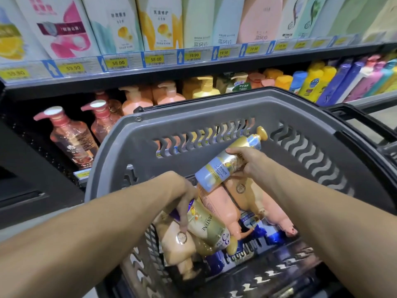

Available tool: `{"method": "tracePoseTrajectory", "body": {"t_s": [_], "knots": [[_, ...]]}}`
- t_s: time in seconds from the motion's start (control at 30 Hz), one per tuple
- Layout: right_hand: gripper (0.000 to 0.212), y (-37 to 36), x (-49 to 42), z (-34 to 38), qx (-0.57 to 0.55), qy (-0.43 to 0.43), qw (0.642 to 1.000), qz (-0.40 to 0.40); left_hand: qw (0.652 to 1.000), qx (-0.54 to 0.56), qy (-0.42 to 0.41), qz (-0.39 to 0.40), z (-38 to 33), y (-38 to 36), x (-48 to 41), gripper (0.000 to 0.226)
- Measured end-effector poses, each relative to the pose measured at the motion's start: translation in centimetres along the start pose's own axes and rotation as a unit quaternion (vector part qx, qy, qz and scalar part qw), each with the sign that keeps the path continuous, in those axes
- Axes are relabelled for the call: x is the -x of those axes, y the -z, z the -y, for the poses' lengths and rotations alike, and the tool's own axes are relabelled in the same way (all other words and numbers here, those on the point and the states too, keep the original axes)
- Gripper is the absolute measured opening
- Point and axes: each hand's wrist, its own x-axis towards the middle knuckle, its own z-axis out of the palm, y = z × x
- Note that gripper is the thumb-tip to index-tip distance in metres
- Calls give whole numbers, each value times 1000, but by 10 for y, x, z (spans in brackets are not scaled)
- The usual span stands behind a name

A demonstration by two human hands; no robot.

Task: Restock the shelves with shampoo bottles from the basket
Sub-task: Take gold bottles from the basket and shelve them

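Fingers of left hand curled round gold Pantene bottle, right hand round blue-and-gold bottle; slick, likely weighty: grip mid-body.

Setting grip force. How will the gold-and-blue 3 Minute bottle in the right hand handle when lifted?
Likely stiff: the 3 Minute bottle shows no denting where the right hand grips it. Its glossy surface could be slippery. The rounded body would probably roll if laid flat.

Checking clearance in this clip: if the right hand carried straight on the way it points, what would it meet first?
Probably the far basket wall; the right hand, gripping a gold-blue bottle, points there, though depth is unclear.
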Motion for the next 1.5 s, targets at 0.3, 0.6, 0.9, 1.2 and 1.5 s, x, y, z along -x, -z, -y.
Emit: {"method": "tracePoseTrajectory", "body": {"t_s": [0.3, 0.6, 0.9, 1.2, 1.5], "knots": [[50, 53, 37, 31, 115, 145, 983, 10, 989, 52, -82, -112, -2, 28, 47, 63], [48, 85, 111, 95, 20, 327, 944, 39, 752, 452, -153, -455, 9, 67, 166, 50], [65, 41, 257, 216, -8, 394, 912, 113, 513, 627, -130, -572, -18, 143, 297, 61], [100, -7, 381, 350, -47, 421, 891, 166, 419, 597, -85, -679, -20, 236, 462, 61], [89, -48, 484, 466, -27, 453, 868, 200, 356, 584, -53, -728, -2, 310, 601, 64]]}}
